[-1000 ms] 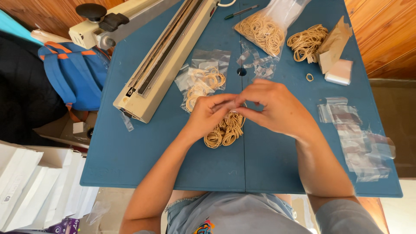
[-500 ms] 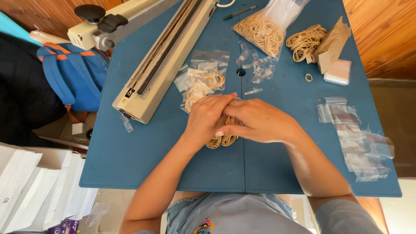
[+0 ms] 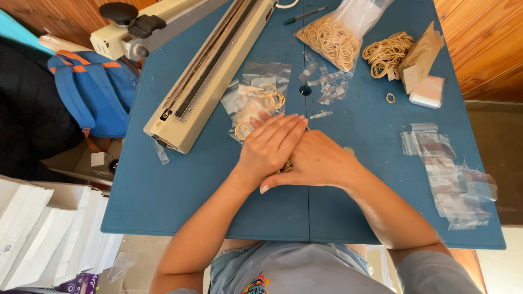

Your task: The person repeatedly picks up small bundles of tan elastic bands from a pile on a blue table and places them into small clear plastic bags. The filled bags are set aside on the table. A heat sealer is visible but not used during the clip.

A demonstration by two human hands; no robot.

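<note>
Together, left hand and right hand cover rubber bands (mostly hidden) — grip unclear.

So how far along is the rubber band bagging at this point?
Done: small filled bags lie beside the sealer. In hand: left hand and right hand cover a band pile. Left: big bag of bands, loose heap, empty bags.
</note>
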